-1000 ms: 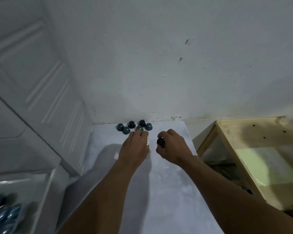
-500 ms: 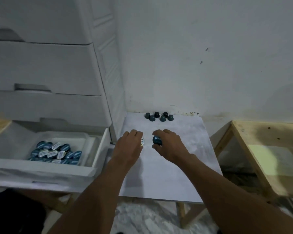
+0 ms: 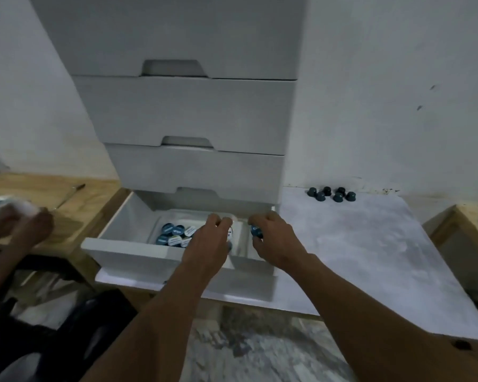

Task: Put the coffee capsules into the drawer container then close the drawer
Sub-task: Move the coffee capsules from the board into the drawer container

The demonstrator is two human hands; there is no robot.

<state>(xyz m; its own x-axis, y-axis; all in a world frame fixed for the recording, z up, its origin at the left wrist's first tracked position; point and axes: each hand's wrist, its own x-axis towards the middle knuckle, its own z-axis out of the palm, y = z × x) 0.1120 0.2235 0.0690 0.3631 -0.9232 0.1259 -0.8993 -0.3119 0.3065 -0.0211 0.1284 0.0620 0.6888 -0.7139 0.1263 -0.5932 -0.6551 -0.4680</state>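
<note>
The left hand [image 3: 209,244] pinches a white-lid capsule [image 3: 229,232] and the right hand [image 3: 278,239] a blue capsule [image 3: 255,232], both at the open drawer [image 3: 127,253], which holds a pile [image 3: 174,236]. Six capsules [image 3: 332,194] wait on the tabletop [image 3: 356,257]; closing is left.

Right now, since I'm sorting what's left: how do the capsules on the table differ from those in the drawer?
The table capsules stand dome up in two rows, showing dark bodies; the drawer capsules lie heaped, showing blue and white lids. Both look like the same coffee capsules.

Teal capsules [image 3: 174,236] in open drawer [image 3: 127,256]
</note>
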